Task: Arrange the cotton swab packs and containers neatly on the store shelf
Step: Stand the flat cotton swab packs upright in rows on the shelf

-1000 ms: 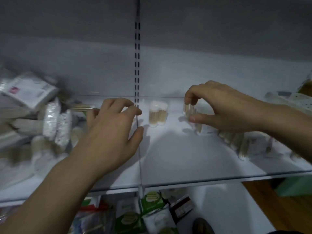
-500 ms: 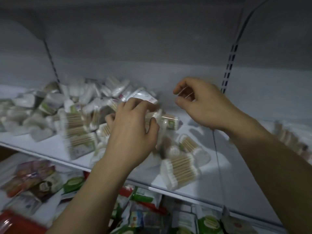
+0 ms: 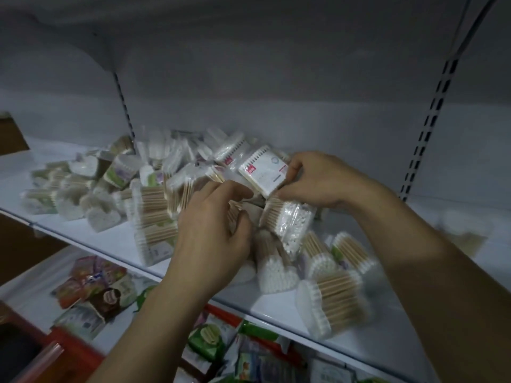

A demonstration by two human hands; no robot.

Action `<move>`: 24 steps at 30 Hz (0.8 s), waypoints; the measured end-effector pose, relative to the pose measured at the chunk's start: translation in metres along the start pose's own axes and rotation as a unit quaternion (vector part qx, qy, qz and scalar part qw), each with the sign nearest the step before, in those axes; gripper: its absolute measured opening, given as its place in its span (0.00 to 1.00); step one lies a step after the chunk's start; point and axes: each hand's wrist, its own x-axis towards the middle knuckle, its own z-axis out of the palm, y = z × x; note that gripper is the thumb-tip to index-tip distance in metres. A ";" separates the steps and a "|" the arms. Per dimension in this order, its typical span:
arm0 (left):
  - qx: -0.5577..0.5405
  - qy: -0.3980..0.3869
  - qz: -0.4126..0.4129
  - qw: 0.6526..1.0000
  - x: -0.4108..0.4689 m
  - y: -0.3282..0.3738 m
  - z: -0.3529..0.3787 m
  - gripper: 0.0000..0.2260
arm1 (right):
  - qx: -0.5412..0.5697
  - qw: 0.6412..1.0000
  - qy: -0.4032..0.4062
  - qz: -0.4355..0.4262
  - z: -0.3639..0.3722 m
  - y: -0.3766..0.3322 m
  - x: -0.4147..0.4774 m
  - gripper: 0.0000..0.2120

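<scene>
Half a second earlier the right hand (image 3: 318, 181) hovered bare; here it pinched a flat white swab pack (image 3: 261, 172) just above the left hand (image 3: 215, 233), whose curled fingers dug into the heap of packs (image 3: 154, 205) on the shelf (image 3: 409, 322), grasp unclear.

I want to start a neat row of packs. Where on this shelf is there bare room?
Bare shelf lies at the front right, between the nearest swab pack and the shelf edge. A narrow strip runs along the front left, before the heart-shaped packs. The middle is crowded: the pile fills it around the left hand and right hand.
</scene>
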 end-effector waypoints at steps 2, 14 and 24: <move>-0.012 -0.004 0.006 1.000 -0.002 0.003 0.000 0.14 | 0.035 0.999 0.035 0.008 -0.004 0.003 0.002 0.08; -0.076 0.078 0.034 0.993 0.003 0.015 0.014 0.07 | 0.263 0.964 0.019 -0.018 -0.017 -0.006 -0.012 0.13; -0.372 0.149 -0.152 0.903 0.003 0.014 0.012 0.06 | 0.096 0.992 0.072 0.031 0.016 0.029 0.021 0.25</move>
